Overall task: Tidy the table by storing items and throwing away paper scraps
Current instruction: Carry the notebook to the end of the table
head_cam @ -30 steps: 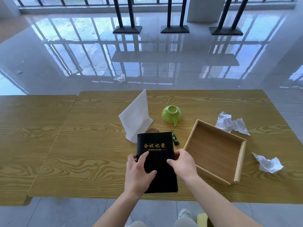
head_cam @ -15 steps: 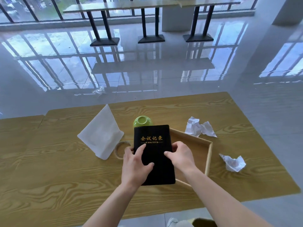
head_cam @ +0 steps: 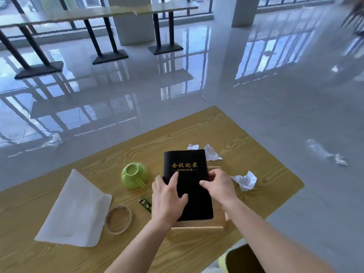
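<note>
A black notebook (head_cam: 187, 174) with gold lettering is held by both hands above the wooden tray (head_cam: 197, 226), which it mostly hides. My left hand (head_cam: 167, 200) grips its left edge with the thumb on the cover. My right hand (head_cam: 218, 186) grips its right edge. One crumpled paper scrap (head_cam: 245, 180) lies just right of the tray. Another crumpled scrap (head_cam: 210, 152) lies behind the notebook, partly hidden.
On the wooden table (head_cam: 59, 257), a green cup (head_cam: 134, 174) lies overturned left of the notebook. A white cloth (head_cam: 76, 209), a ring of tape (head_cam: 118, 219) and a small green-black object (head_cam: 145, 203) lie at the left. The table's right edge is close.
Both hands have lifted the notebook off the table and carried it right, over the tray. The view has swung right and up.
</note>
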The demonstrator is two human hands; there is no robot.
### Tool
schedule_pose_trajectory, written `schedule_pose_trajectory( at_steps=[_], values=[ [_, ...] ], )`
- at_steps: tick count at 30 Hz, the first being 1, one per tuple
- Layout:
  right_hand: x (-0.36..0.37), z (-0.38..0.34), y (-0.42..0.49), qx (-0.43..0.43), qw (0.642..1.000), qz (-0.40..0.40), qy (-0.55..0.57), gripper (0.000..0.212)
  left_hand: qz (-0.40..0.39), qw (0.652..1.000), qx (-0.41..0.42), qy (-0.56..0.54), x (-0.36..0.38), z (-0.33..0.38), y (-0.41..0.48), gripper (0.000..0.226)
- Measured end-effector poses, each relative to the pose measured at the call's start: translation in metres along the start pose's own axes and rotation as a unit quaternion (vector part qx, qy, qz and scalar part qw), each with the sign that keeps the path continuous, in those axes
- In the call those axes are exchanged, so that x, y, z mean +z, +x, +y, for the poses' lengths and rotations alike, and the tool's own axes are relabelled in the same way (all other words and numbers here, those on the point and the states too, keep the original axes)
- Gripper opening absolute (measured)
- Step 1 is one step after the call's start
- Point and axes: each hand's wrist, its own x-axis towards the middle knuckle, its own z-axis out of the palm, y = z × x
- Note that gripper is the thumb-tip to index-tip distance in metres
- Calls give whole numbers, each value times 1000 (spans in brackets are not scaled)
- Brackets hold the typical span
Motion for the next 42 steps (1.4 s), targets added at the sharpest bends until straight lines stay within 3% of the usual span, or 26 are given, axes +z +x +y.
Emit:
schedule_pose_trajectory(
  at_steps=[9,23,32,37,42],
  values=[
    [-60,30,47,53,997,61,19,20,-58,997,47,-2,37,71,48,74],
    [-152,80,194,61,996,36,-47,7,-99,995,9,-12,133,186,148,64],
    [-161,106,283,82,992,4,-94,15,-178,981,-59,-42,185,209,193,87],
    [-146,114,306,56,990,-4,-127,21,-186,976,-93,-61,205,207,200,95],
    [-143,124,308,-2,993,7,-119,53,-144,988,-53,0,211,206,199,92]
  ],
)
